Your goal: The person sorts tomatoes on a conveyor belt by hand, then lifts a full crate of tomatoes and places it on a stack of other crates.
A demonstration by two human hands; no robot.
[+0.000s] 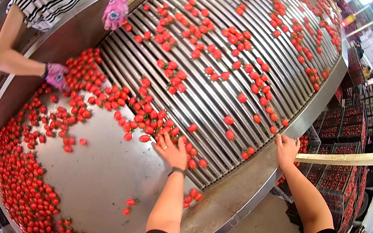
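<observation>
My left hand (173, 153) is open, fingers spread, a ring on one finger and a dark band at the wrist. It lies beside a cluster of small oval red tomatoes (149, 115) where the flat metal tray (92, 178) meets the metal rollers (205, 108). Over at the right, my right hand (287, 149) is at the metal side rail (307, 120), its fingers loosely bent and apart, with nothing seen in them. Single tomatoes (273, 129) rest on the rollers close to its fingertips. Its palm is hidden.
Opposite me, a person in a striped top has pink gloved hands (57, 75) among the tomatoes. A thick bank of tomatoes (24, 185) lines the tray's left wall. Stacked crates of tomatoes (340, 126) stand at the right, near a pale wooden bar (348, 158).
</observation>
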